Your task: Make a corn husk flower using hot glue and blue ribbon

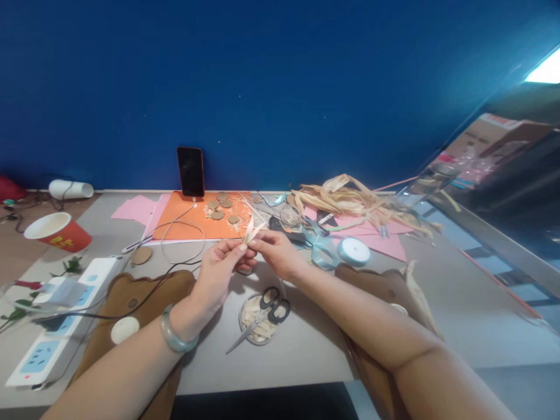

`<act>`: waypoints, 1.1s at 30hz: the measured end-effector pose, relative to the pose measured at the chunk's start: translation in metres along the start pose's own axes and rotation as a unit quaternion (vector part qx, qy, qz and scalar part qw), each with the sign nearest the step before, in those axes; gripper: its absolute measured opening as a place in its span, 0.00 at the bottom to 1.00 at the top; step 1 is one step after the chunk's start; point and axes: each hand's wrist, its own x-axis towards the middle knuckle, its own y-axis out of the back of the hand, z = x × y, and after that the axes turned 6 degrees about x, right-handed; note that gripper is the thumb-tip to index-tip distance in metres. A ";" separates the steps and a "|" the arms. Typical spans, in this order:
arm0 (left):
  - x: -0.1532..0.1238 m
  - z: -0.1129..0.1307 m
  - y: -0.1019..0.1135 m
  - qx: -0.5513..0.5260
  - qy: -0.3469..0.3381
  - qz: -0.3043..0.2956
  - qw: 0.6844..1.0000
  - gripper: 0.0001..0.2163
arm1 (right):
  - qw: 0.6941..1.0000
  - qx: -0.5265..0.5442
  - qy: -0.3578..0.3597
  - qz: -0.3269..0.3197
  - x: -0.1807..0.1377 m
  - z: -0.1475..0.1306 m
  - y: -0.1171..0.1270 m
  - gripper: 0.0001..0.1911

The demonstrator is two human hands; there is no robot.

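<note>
Grey tabletop (310, 356), pale strips (263, 333) in round dish (240, 317)

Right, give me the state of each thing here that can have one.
Small pale leaf-like piece, held by left hand and right hand
Round shallow dish, holding pale strips
Black-handled metal scissors, lying across the dish, blades seemingly shut
Orange-edged black phone, propped upright, screen dark
White cup, on its side
Red paper cup, upright
White-and-blue power strip, red light lit
Light-blue ribbon spool, lying flat
</note>
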 end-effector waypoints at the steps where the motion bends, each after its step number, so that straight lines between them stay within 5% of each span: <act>1: 0.000 0.000 0.000 0.002 0.000 0.000 1.000 0.12 | 1.000 0.001 -0.003 0.000 0.000 0.000 0.000 0.10; 33: -0.003 0.001 0.000 0.040 -0.037 -0.001 0.999 0.09 | 0.996 0.081 -0.023 0.036 -0.003 0.001 -0.007 0.08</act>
